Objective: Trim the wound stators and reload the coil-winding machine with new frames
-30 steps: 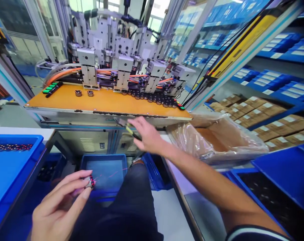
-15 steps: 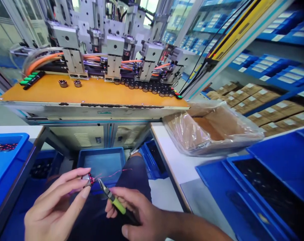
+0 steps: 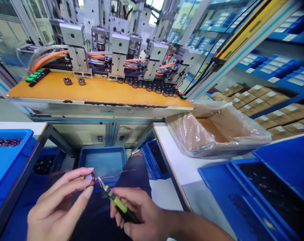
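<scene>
My left hand (image 3: 60, 201) pinches a small motor part, seemingly a wound stator (image 3: 90, 178), between thumb and fingers. Its body is silvery with red and black at the right side. A thin reddish wire (image 3: 117, 174) trails from it to the right, over my leg. In my right hand (image 3: 142, 209) is a pair of pliers (image 3: 114, 198) with green and black handles. Their pointed jaws are beside the part's right side, at the wire's base; whether they grip the wire I cannot tell.
A machine with an orange bench (image 3: 99, 93) stands ahead, bearing several dark round parts (image 3: 149, 86). Below it sits a blue tray (image 3: 103, 159). Blue bins flank me, one on the left (image 3: 11, 160). A plastic-lined carton (image 3: 217, 134) rests on the right-hand white table (image 3: 172, 147).
The view has shifted slightly, moving the scene a little rightward. Both hands keep their grips, and the pliers' tips are slightly closer to the part.
</scene>
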Demonstrator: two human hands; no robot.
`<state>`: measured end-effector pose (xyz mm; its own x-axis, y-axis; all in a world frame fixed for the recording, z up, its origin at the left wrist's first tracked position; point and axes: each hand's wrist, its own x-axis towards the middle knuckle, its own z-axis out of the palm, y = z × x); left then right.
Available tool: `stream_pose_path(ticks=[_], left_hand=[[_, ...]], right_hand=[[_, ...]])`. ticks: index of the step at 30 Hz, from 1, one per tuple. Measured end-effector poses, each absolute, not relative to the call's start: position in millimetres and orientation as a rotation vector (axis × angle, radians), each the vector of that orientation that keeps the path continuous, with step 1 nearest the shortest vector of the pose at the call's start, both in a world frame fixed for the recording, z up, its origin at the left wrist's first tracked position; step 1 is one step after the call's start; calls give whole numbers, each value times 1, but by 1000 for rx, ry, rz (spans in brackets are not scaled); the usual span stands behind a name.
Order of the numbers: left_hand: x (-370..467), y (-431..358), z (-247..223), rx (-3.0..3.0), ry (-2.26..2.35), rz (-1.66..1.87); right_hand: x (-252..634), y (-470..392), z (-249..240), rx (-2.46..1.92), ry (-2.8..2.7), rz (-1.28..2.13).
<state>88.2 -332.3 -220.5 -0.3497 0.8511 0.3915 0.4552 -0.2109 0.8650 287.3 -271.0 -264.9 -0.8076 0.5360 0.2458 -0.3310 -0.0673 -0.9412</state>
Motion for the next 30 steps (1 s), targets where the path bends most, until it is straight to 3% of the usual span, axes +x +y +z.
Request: stream_pose_path(ticks=[14,22,30], left_hand=[[88,-333,-222,1505,1723,1555],[73,-335,-236,1623,1546,1677],[75,-341,-251,1447,1646,1654]], right_hand=[[287,-272,-255,-499,-1824,1788],[300,-266,-241,-590,-1673,2061],[306,-265,-241,-269,-1680,2095]])
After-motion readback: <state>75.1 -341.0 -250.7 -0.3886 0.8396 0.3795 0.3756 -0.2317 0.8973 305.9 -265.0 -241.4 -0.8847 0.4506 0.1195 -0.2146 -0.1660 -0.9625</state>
